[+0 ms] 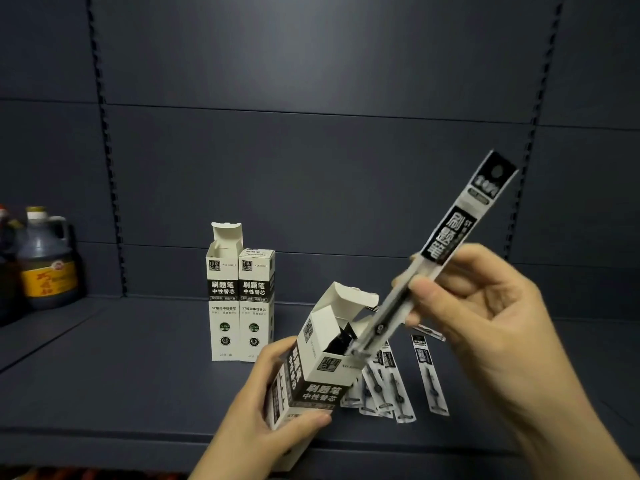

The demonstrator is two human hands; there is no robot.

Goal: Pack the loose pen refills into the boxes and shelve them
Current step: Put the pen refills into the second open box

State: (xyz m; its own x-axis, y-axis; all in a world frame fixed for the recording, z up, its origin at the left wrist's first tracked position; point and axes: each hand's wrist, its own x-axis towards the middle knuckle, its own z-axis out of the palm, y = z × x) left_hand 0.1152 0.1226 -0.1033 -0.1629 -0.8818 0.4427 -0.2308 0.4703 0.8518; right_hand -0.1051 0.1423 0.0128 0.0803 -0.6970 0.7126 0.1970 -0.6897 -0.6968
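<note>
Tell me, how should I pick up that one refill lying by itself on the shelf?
Pinch the lone refill across its narrow width near the middle, fingers coming straight down from above. It lies flat on the shelf, long and thin, with bare shelf on its right side; the other loose refills crowd its left, so stay clear of them.

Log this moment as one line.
left hand: grips open box | right hand: feeding refill into it | loose refills: on shelf

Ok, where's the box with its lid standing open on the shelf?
The open box stands upright at the shelf's centre-left, touching the closed box on its right.
</note>
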